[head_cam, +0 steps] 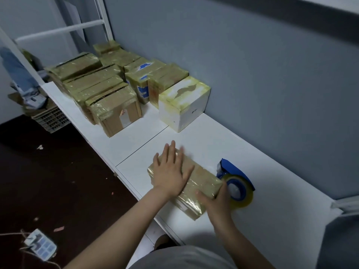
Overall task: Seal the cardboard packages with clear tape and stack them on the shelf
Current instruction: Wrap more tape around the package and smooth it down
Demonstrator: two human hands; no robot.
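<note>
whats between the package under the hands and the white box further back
Only bare white shelf top lies between the package and the white box, as the head view shows.

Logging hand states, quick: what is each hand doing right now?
Left hand: open, pressed flat on the taped package.
Right hand: closed round the package's end, beside the tape dispenser.
</note>
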